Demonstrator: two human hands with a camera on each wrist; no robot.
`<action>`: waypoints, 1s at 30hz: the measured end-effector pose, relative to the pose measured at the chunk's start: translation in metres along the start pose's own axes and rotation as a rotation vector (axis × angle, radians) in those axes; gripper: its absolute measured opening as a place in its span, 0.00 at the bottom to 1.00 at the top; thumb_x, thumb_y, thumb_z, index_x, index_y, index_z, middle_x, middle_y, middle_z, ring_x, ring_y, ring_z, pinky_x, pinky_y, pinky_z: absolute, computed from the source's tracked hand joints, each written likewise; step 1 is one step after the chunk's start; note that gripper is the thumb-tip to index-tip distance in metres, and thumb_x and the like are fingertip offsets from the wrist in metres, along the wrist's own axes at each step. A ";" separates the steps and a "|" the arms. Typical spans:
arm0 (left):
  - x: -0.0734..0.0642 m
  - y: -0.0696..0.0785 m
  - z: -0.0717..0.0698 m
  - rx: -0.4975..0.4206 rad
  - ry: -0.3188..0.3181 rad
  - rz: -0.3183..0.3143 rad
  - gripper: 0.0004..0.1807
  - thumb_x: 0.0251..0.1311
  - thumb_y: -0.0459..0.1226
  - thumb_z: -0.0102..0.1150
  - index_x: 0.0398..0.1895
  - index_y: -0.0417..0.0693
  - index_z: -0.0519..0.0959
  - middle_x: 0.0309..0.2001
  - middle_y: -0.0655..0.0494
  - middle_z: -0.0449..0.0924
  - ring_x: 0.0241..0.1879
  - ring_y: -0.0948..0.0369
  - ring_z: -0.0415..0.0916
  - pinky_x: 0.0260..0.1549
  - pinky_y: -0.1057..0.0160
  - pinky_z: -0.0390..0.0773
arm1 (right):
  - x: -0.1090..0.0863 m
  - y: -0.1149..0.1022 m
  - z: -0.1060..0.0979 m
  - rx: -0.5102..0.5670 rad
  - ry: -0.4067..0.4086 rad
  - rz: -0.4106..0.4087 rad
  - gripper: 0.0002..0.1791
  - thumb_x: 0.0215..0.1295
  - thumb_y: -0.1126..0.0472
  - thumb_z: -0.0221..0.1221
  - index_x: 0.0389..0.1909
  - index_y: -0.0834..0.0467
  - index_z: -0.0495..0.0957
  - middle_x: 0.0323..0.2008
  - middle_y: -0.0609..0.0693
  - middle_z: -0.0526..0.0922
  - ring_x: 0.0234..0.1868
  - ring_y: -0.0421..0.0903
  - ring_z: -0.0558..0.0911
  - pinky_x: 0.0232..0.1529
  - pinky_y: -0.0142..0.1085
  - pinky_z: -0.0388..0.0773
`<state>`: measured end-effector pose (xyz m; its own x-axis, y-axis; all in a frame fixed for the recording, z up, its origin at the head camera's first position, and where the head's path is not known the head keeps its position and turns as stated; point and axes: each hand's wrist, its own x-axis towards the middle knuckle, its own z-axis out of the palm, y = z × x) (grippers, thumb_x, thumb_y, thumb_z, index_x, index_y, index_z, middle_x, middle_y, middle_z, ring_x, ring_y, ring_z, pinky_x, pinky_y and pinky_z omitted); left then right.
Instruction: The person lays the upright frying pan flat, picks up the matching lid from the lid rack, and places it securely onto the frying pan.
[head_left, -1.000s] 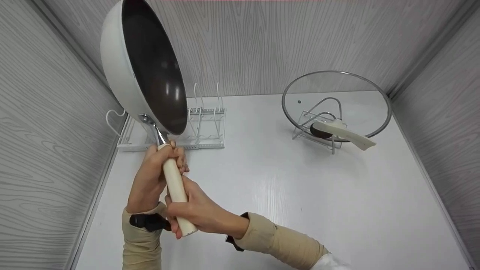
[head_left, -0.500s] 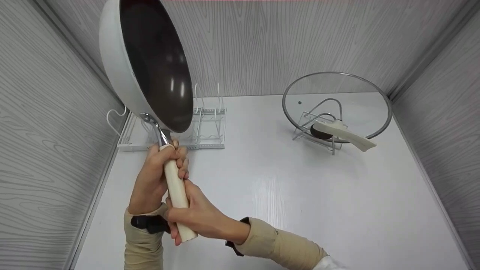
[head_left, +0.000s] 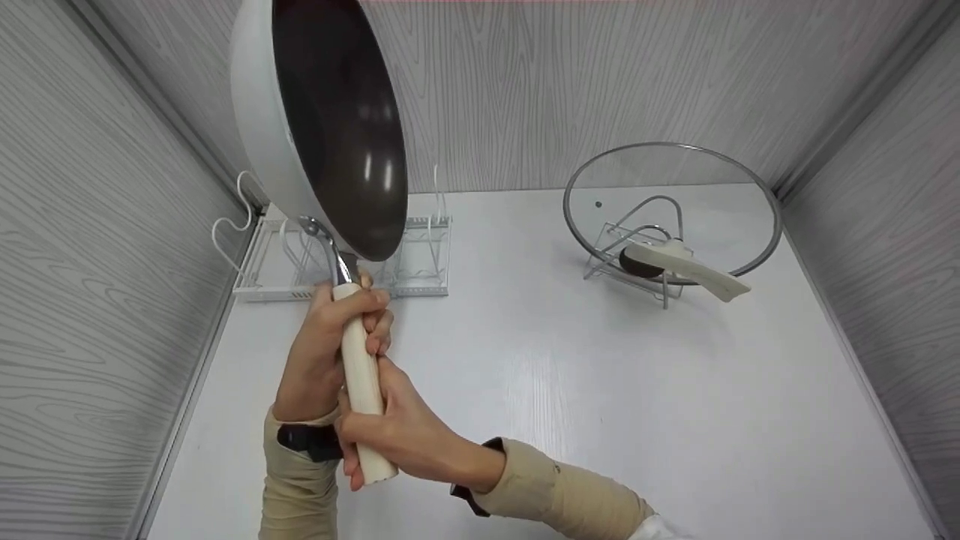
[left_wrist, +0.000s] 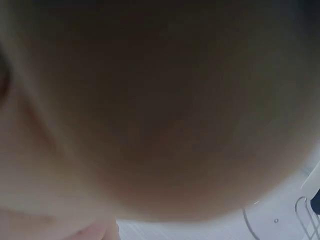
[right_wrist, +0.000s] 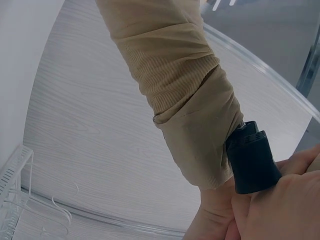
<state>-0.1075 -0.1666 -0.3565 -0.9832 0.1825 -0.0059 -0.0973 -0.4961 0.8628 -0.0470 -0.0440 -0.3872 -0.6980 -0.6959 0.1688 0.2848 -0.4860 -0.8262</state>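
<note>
Both of my hands hold a deep frying pan (head_left: 345, 142), white outside and dark brown inside, tilted on its side with its opening facing right. My left hand (head_left: 319, 356) grips its cream handle (head_left: 363, 386) near the metal joint. Lower down, my right hand (head_left: 412, 427) wraps round the same handle close to its end. The pan's top runs out of the head view. Behind and below it stands a white wire rack (head_left: 424, 290), partly hidden by the pan. A dark blur fills most of the left wrist view. The right wrist view shows the left sleeve (right_wrist: 185, 110).
At the right, a glass lid (head_left: 765, 247) with a metal rim and a cream handle (head_left: 690, 266) leans on a small wire stand (head_left: 666, 296). Grey wood-grain walls (head_left: 517, 90) bound the white tabletop (head_left: 540, 360) at the back and sides.
The pan has shifted to the right and slightly up, its handle standing a little more upright. My left hand moved right with it, while my right hand barely moved. More of the rack's left side shows.
</note>
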 end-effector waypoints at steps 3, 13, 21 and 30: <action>0.002 -0.002 0.002 -0.016 0.003 -0.009 0.08 0.62 0.23 0.49 0.30 0.42 0.64 0.14 0.55 0.65 0.10 0.63 0.67 0.13 0.68 0.71 | -0.001 -0.001 -0.001 -0.002 0.011 0.001 0.21 0.57 0.72 0.50 0.52 0.62 0.59 0.17 0.50 0.74 0.13 0.41 0.78 0.16 0.35 0.79; 0.005 -0.007 0.009 -0.084 -0.051 -0.024 0.08 0.60 0.22 0.46 0.32 0.41 0.63 0.16 0.55 0.65 0.10 0.64 0.67 0.13 0.69 0.71 | -0.006 -0.006 -0.002 0.008 0.022 0.002 0.23 0.56 0.72 0.49 0.54 0.62 0.58 0.20 0.51 0.74 0.14 0.41 0.79 0.17 0.35 0.80; 0.006 -0.010 0.010 -0.113 -0.065 -0.037 0.08 0.60 0.22 0.45 0.33 0.42 0.62 0.17 0.56 0.64 0.10 0.64 0.67 0.12 0.69 0.70 | -0.008 -0.009 -0.003 0.029 0.036 0.020 0.26 0.56 0.71 0.50 0.57 0.62 0.57 0.20 0.52 0.74 0.14 0.41 0.79 0.17 0.35 0.80; 0.009 -0.014 0.014 -0.178 -0.090 -0.061 0.10 0.57 0.21 0.43 0.33 0.43 0.61 0.17 0.57 0.62 0.10 0.64 0.67 0.12 0.70 0.69 | -0.011 -0.009 -0.003 0.017 0.063 0.007 0.26 0.56 0.71 0.50 0.57 0.62 0.56 0.21 0.51 0.74 0.15 0.41 0.79 0.17 0.35 0.81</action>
<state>-0.1125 -0.1465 -0.3613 -0.9575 0.2883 -0.0031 -0.1900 -0.6229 0.7589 -0.0434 -0.0304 -0.3829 -0.7360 -0.6648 0.1279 0.3005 -0.4902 -0.8182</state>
